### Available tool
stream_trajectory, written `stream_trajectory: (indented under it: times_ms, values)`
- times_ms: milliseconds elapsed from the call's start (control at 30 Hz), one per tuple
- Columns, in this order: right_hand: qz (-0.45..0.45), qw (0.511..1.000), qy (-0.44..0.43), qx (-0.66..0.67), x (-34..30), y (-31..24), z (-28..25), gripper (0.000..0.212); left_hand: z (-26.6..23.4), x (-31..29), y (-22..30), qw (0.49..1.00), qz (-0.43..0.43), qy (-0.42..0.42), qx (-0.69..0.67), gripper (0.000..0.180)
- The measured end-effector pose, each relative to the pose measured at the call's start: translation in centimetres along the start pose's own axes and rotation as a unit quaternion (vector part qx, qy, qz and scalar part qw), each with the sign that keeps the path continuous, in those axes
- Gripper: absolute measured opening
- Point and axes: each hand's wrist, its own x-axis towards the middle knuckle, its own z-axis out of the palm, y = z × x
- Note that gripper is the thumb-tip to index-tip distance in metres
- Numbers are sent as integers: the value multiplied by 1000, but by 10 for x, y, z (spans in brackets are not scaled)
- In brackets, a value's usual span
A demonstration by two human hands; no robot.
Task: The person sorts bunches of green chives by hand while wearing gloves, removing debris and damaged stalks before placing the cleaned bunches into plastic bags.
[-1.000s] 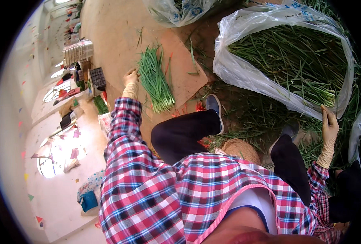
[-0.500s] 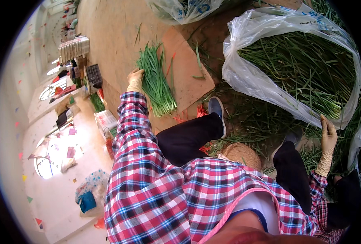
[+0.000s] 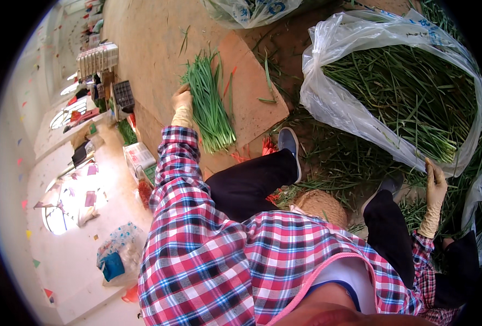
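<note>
While the gloved left hand (image 3: 181,100) touches the outer side of the green bundle (image 3: 211,108), the bundle lies along the left part of the brown board (image 3: 257,106), leafy tips away from the person, pale ends toward them. Left grip: fingers against the leaves, undersides hidden; can't tell if they close around any stalks. Gloved right hand (image 3: 436,185) is well right of the board and nearer the person, fingertips at the edge of the clear plastic bag (image 3: 328,92); grip looks narrow, can't tell whether film is pinched. Bag sits right of the board, holds more long greens (image 3: 404,92). Small red strips (image 3: 269,144) by the board's near edge.

Handling, best guess: bundle light for its bulk, floppy at the tips, stiffer at the pale ends. Leaves look smooth, so probably a bit slippery; no tie visible, so stalks may slide apart. Likely bruises if squeezed hard. Best hold: full width, around the middle or slightly toward the pale ends, thumb over, fingers under, gentle. Held by the tips alone, it would probably sag and shed stalks.
</note>
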Motion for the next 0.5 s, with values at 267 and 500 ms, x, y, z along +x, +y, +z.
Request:
stream_trajectory:
  times_ms: [267,500]
  values:
    - [-4,997,66,27,-3,15,-12,24,-13,20,11,961,189,177,-98,24]
    - [-38,955,235,-178,-4,9,-36,22,103,-180,171,894,375,-222,-107,21]
